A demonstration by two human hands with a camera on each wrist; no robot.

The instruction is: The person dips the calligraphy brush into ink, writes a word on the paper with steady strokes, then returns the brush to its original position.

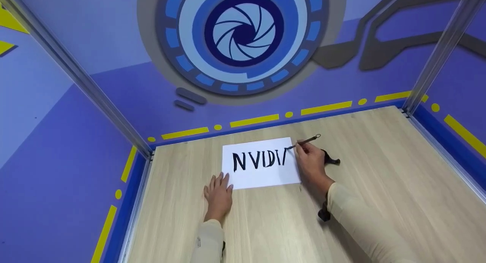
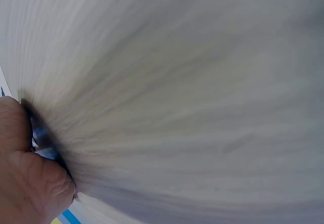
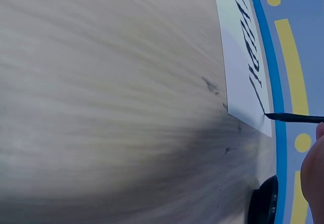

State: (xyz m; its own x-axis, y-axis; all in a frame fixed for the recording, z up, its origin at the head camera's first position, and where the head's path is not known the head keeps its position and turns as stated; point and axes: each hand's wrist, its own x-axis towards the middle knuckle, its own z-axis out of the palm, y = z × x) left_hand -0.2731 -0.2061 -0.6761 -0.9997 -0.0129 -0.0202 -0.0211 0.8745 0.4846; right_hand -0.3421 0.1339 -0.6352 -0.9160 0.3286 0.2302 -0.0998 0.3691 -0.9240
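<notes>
A sheet of white paper [image 1: 262, 179] lies on the wooden table, bearing black brushed letters that read "NVIDI" followed by a slanted stroke [image 1: 284, 156]. My right hand [image 1: 312, 160] pinches a dark ink brush [image 1: 305, 140] with a loop at its top end. In the right wrist view the tip of the brush [image 3: 288, 117] meets the upper end of the slanted stroke. My left hand [image 1: 219, 196] rests with spread fingers at the paper's lower left corner. Seen from the left wrist, that hand [image 2: 30, 168] lies at the left edge, its fingertips mostly hidden.
A black object [image 1: 330, 157], partly covered by the right hand, sits on the table [image 1: 265, 225] just right of it; its dark rounded side [image 3: 264, 203] shows in the right wrist view. Small dark smudges [image 3: 210, 85] mark the wood near the paper. Blue-purple printed walls [image 1: 258, 107] enclose the table.
</notes>
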